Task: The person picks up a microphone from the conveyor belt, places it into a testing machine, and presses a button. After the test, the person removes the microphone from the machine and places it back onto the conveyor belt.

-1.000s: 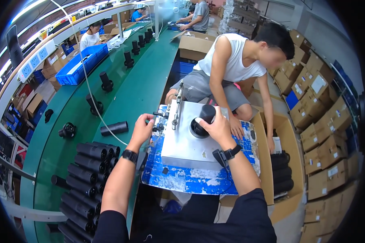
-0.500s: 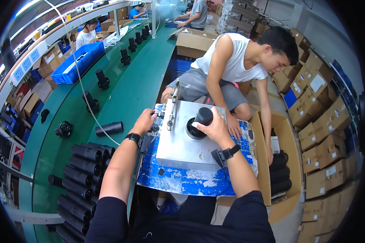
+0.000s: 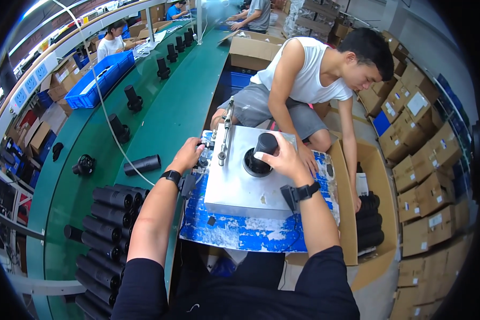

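Observation:
A metal box fixture (image 3: 234, 184) with a round opening (image 3: 257, 169) in its top stands in front of me. My right hand (image 3: 287, 160) is closed round a black cylinder (image 3: 266, 142), which stands tilted at that opening; its lower end is partly hidden. At the box's left edge, my left hand (image 3: 188, 153) has its fingers closed at a small metal fitting (image 3: 208, 144), which they partly cover. Between the hands, a slim metal air cylinder (image 3: 225, 136) is mounted along the box's top.
The box rests on a worn blue board (image 3: 240, 234). Black tubes (image 3: 104, 229) lie stacked at left on a green conveyor (image 3: 168, 117), with black parts standing farther along. At right, a co-worker (image 3: 314, 74) reaches into a carton (image 3: 386, 213) holding black tubes.
The view has shifted slightly, so the box sits a little higher in the picture. Both hands keep their places on it, and the black cylinder remains in my right hand.

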`<control>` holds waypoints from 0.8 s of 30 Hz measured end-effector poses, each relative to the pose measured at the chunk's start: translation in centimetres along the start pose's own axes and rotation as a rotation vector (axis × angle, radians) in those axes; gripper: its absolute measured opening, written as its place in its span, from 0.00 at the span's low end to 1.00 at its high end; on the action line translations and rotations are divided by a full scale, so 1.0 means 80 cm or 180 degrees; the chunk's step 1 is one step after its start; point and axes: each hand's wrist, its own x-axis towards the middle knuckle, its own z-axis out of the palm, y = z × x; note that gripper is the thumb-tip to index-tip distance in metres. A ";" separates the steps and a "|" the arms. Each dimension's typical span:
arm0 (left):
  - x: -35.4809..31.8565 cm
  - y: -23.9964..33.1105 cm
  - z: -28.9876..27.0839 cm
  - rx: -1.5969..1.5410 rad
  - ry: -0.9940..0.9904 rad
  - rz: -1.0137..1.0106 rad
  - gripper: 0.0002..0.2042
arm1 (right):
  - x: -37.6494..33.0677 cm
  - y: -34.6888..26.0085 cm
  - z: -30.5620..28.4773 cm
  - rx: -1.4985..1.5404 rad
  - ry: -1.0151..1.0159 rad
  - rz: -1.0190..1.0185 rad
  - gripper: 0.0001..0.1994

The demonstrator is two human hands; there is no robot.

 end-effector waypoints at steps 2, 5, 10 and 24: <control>-0.002 -0.001 -0.001 -0.0027 0.0007 0.0005 0.21 | 0.005 0.005 -0.012 0.0294 -0.0419 0.0025 0.31; -0.002 -0.001 -0.002 -0.0049 -0.0008 -0.0011 0.21 | 0.006 0.008 -0.010 0.0478 -0.0622 0.0157 0.30; 0.000 0.006 -0.002 -0.0096 -0.0089 -0.0021 0.21 | 0.015 0.026 -0.014 0.0768 -0.0968 0.0255 0.31; -0.005 0.002 0.000 -0.0133 -0.0115 0.0033 0.22 | 0.017 0.025 -0.017 0.1038 -0.1132 0.0154 0.30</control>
